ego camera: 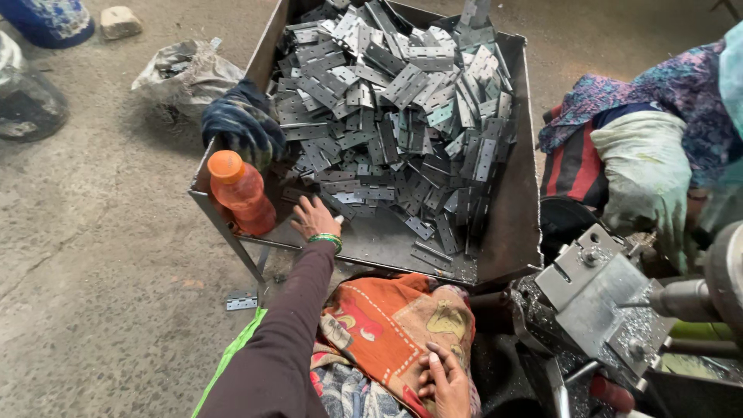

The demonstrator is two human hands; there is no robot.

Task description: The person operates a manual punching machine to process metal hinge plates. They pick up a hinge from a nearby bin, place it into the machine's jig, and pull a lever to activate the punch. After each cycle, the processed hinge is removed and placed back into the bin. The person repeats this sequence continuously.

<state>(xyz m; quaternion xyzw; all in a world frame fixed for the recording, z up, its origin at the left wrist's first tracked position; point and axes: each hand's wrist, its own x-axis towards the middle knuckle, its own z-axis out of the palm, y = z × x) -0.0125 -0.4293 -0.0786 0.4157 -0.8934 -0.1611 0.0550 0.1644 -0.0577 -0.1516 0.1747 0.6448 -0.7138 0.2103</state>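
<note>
1. Metal hinges [402, 116] heap in a steel tray [520, 232], piled toward its far side; bare tray floor shows along the near edge.
2. One orange bottle [241, 193] stands in the near left corner; one stray hinge [241, 300] lies on the floor.
3. Left hand [314, 218] reaches in, fingers spread flat on the tray floor.
4. Right hand [446, 383] rests on patterned cloth [387, 325], fingers loosely together, pinching nothing.

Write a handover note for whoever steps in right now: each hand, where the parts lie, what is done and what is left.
Left hand: flat in the metal tray, fingers at the near edge of the hinge pile, holding nothing visible.
Right hand: resting on the patterned cloth over the lap, empty.
An orange bottle stands in the tray's near-left corner. One hinge lies on the floor.
Done: cannot tell. Left: nearly the whole pile sits in the tray.
</note>
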